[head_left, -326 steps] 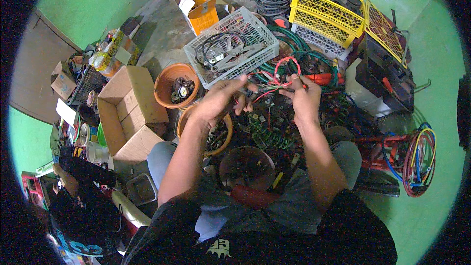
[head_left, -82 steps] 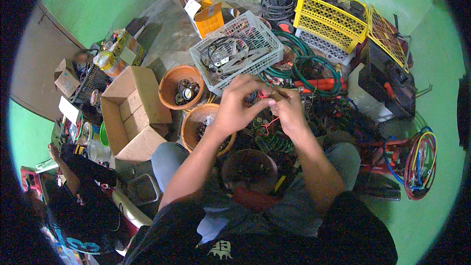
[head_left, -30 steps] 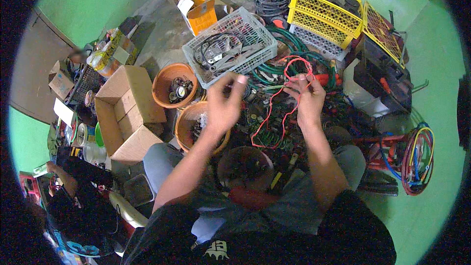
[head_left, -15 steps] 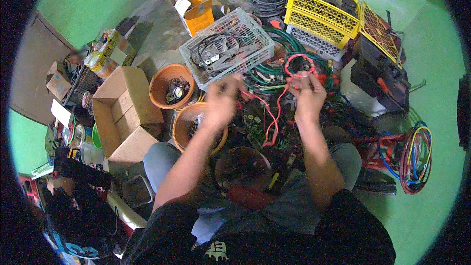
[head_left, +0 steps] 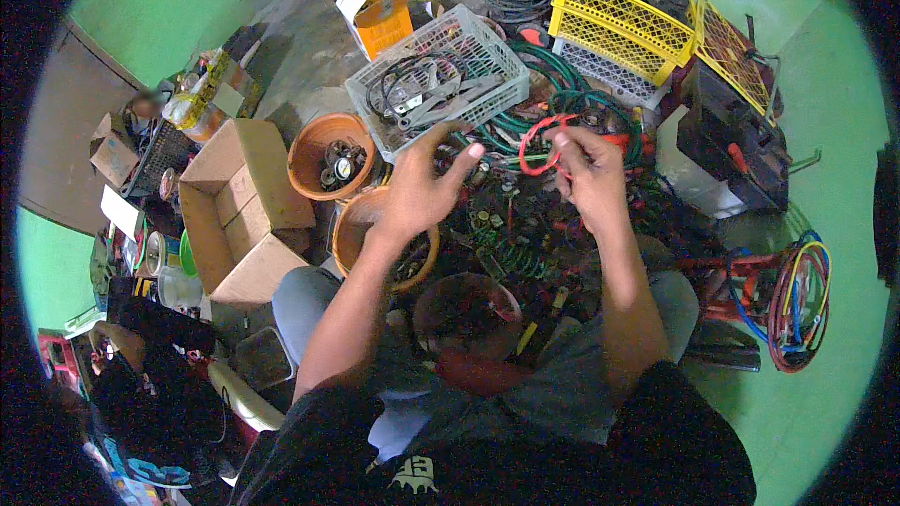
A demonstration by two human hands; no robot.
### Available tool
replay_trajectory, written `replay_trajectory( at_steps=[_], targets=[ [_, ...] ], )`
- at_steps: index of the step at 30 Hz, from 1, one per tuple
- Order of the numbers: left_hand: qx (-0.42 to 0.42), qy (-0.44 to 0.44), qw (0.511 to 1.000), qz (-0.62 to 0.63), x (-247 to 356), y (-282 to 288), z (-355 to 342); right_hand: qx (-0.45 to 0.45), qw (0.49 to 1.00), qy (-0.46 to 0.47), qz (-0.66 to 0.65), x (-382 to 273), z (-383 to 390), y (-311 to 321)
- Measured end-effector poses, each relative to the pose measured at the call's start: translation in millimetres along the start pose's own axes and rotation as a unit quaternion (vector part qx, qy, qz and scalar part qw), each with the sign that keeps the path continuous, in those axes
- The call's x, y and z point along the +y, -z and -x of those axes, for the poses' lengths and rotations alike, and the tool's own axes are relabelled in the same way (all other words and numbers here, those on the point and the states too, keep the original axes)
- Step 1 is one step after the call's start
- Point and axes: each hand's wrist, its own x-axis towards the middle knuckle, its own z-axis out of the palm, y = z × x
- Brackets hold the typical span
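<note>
A coil of thin red cable (head_left: 533, 148) is pinched between the thumb and fingers of my right hand (head_left: 591, 171), over a pile of mixed parts. My left hand (head_left: 422, 183) is raised with thumb and fingers apart and nothing visible in it. It is close to the near edge of a pale grey plastic crate (head_left: 511, 94), which holds black cables and metal parts. Beneath my left forearm stands an orange bucket (head_left: 428, 267) with small parts inside, partly hidden. Green hose (head_left: 562, 75) lies coiled behind the red cable.
A second orange bucket (head_left: 305, 157) and an open cardboard box (head_left: 211, 215) stand to the left. Yellow crates (head_left: 614, 23) are stacked at the far right, near a black toolbox (head_left: 727, 155). Coloured hoses (head_left: 797, 309) hang at right. Another person (head_left: 150, 394) is at lower left.
The long loop of red cable that hung between my hands is gathered into the coil in my right hand. My left hand has let go and opened.
</note>
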Motion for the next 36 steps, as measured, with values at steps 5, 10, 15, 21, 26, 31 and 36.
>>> replay_trajectory(
  at_steps=[5, 10, 15, 21, 26, 31, 36],
  targets=[
    [-0.104, 0.018, 0.976, 0.192, 15.4, -14.8, 1.9, -0.106, 0.991, 0.013, 0.085, 2.1, 14.1, -18.4],
    [-0.059, 0.055, 0.987, 0.138, 14.4, -19.9, 0.2, -0.136, 0.983, 0.045, 0.114, -1.0, 16.3, -19.3],
    [0.106, 0.146, 0.970, 0.166, 5.5, -15.9, -5.8, -0.158, 0.976, 0.042, 0.143, -13.0, 14.5, -8.2],
    [0.179, 0.179, 0.946, 0.201, -9.4, -13.2, -11.1, -0.073, 0.988, 0.090, 0.107, 1.6, 6.9, -7.9],
    [0.199, 0.205, 0.935, 0.212, 4.1, -16.7, -9.0, 0.013, 0.983, 0.127, 0.131, 31.2, 9.9, -32.3],
    [0.137, 0.226, 0.932, 0.250, 0.5, -21.1, -2.5, -0.032, 0.990, 0.089, 0.103, 33.6, 14.1, -50.6],
    [0.110, 0.191, 0.952, 0.212, -10.2, -27.8, 2.0, -0.101, 0.990, 0.093, 0.044, 20.1, 17.7, -65.9]
  ],
)
